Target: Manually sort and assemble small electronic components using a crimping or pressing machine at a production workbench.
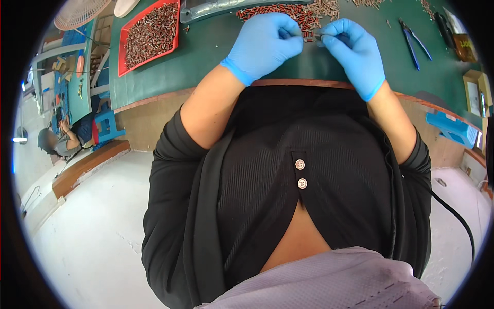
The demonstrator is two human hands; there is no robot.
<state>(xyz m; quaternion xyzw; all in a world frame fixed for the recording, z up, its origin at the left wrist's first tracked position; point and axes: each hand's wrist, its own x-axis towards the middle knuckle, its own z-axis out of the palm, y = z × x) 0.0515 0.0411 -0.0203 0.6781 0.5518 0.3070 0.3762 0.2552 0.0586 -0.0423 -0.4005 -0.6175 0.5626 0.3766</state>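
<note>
Many small red parts [306, 18], slender, pale-ended; loosely heaped

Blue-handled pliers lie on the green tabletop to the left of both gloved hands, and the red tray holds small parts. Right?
Wrong side: the head view shows the blue-handled pliers right of the left hand and right hand. They lie on the green tabletop, and the red tray holds small parts.

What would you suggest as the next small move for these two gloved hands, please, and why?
I would probably ease the left hand and right hand slightly closer together: their fingertips face each other across a narrow gap, and the right one seems to pinch a small dark piece. What the left fingertips hold, if anything, is too small to tell.
</note>
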